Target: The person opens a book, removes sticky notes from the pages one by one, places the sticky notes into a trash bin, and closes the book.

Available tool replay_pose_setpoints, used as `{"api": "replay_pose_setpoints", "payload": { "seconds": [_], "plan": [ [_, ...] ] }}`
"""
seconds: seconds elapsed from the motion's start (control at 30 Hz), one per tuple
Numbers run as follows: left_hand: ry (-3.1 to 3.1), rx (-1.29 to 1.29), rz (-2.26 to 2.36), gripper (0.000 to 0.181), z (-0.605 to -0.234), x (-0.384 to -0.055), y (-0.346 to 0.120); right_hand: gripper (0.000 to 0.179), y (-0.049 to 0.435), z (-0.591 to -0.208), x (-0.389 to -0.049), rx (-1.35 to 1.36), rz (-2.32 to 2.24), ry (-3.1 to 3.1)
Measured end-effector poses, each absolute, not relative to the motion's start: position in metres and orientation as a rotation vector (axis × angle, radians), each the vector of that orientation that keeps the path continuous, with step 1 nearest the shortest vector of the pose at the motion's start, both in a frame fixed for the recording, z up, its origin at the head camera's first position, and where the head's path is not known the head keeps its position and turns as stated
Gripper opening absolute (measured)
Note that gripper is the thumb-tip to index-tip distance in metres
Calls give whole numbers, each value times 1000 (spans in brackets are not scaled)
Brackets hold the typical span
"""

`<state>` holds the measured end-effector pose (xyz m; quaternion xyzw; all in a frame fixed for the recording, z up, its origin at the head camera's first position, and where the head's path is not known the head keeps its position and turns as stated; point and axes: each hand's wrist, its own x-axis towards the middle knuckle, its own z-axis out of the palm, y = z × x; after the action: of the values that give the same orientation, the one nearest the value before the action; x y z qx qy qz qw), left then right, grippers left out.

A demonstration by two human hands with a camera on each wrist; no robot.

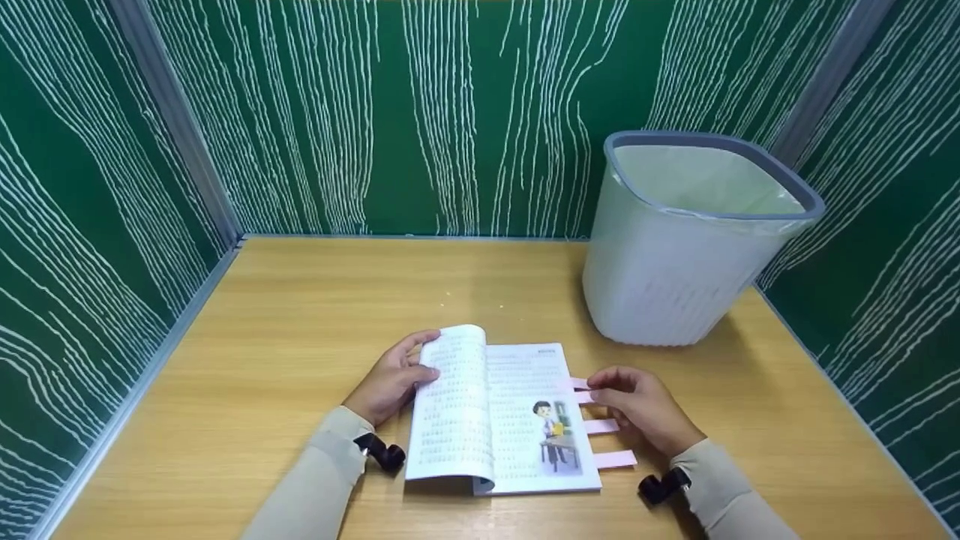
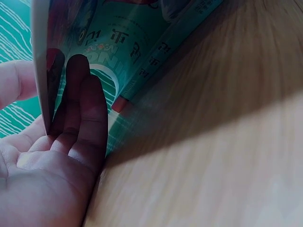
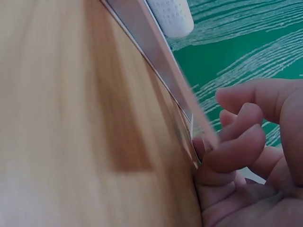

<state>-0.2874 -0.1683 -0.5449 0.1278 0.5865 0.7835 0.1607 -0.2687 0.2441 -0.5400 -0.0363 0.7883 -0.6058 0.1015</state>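
The book [image 1: 517, 442] lies open on the table [image 1: 322, 300]; my left grip [image 1: 388, 384] pinches its raised pages [image 1: 454, 405], my right grip [image 1: 646, 411] pinches an upper pink tab [image 1: 579, 383]. Looks like tab work to me: the next move calls for a light touch, pages steady.

Booth-like workspace: green panels [image 1: 394, 142] round wooden tabletop [image 1: 322, 292].

My right hand [image 3: 260, 158] is crammed into the lower right, fingers curled, with a blurry pale pink strip [image 3: 189, 94] slanting from them up to the top edge. White bin [image 3: 175, 19] peeking in up top, green wall [image 3: 246, 42] with squiggly white lines upper right, wooden table [image 3: 61, 118] all down the left.
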Motion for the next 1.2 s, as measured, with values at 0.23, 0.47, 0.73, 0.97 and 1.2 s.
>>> {"api": "replay_pose_setpoints", "payload": {
  "seconds": [0.23,0.47,0.73,0.97,1.2],
  "plan": [
    [1683,355,2249,72,-547,-288,-169,33,246,-538,-270,-157,-1729,2313],
    [1690,341,2245,71,-545,-291,-168,38,250,-537,-272,-174,-1686,2316],
    [1681,343,2256,72,-547,-288,-168,39,258,-538,-273,-164,-1613,2353],
    [1655,349,2265,72,-550,-288,-167,32,260,-539,-272,-201,-1586,2390],
    [1677,357,2246,72,-547,-288,-169,29,256,-542,-273,-149,-1660,2371]
  ]
}}
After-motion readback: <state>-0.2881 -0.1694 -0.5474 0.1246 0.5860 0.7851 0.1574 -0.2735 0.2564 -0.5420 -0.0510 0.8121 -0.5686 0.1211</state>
